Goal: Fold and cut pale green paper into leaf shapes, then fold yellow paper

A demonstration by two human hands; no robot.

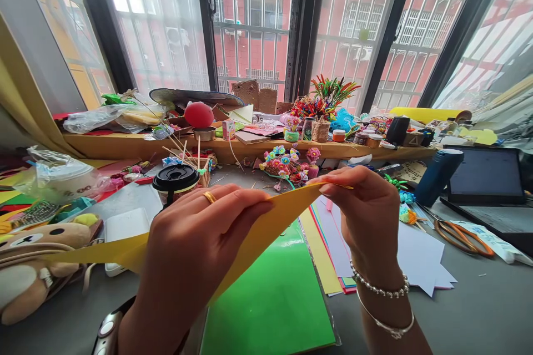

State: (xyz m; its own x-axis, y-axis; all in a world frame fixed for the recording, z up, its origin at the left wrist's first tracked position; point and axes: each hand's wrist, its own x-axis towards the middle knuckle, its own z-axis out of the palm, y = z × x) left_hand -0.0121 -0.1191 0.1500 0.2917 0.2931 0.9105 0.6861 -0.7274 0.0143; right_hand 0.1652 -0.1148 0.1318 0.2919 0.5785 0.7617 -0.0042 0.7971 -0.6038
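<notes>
A sheet of yellow paper (266, 233) is held up in the air between my two hands, with a fold or edge running along its top. My left hand (200, 238) pinches that upper edge near its middle, thumb and fingers pressed together. At the right end, my right hand (366, 205) grips the paper's corner between thumb and fingertips. One pointed end of the paper sticks out to the left behind my left hand. Below lies a stack of green paper (270, 299) in a clear sleeve on the grey table.
White and coloured sheets (416, 255) lie to the right, near orange-handled scissors (462, 236), a dark blue bottle (439, 175) and a laptop (485, 177). At left are a plush bear (37, 266) and a black-lidded cup (175, 180). Craft flowers (283, 163) stand before the crowded windowsill.
</notes>
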